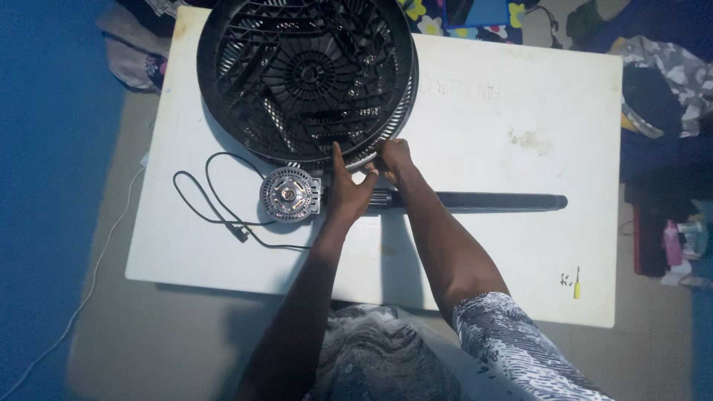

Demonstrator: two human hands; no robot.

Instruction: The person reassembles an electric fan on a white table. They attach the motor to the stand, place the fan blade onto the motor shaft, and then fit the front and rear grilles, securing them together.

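Black plastic fan guard [304,78]: your right hand [391,160] pinches its near rim; your left hand [345,194], fingers straight, touches that rim alongside. Motor [289,194] just left; black pole [475,201] right; yellow screwdriver [577,284] far right on white desk [512,111].

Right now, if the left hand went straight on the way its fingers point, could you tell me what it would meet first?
The left hand points up at the black fan grille; its fingertips seem already at the rim.

Yellow screwdriver [577,284]; black pole [483,201]; white table [520,111]
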